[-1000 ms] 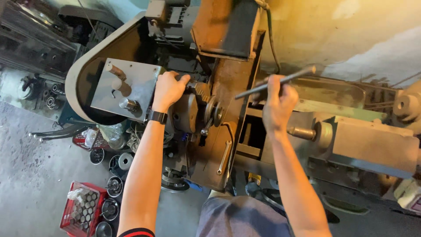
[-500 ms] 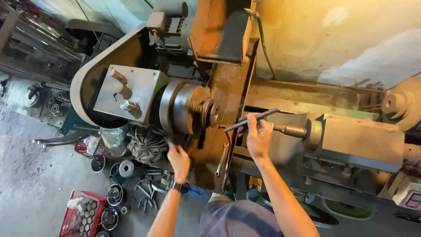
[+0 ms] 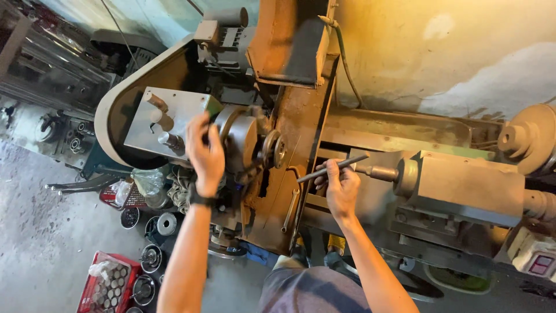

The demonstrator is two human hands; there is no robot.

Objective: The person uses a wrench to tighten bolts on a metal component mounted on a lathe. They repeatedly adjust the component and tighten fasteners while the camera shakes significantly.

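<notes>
An old rust-brown lathe fills the view. My left hand lies on the round grey chuck at the headstock, fingers curled over its rim. A dark wristband sits on that wrist. My right hand grips a thin dark metal rod that points up to the right, just left of the tailstock spindle. The grey tailstock body stands to the right.
A grey belt cover with knobs sits left of the chuck. On the floor lie a red crate of metal parts, round metal pieces and a plastic bag. A stained wall is behind.
My left hand dropped from the chuck toward the floor parts, then came back up onto the chuck. My right hand lowered the rod from above the bed to beside the tailstock spindle.
</notes>
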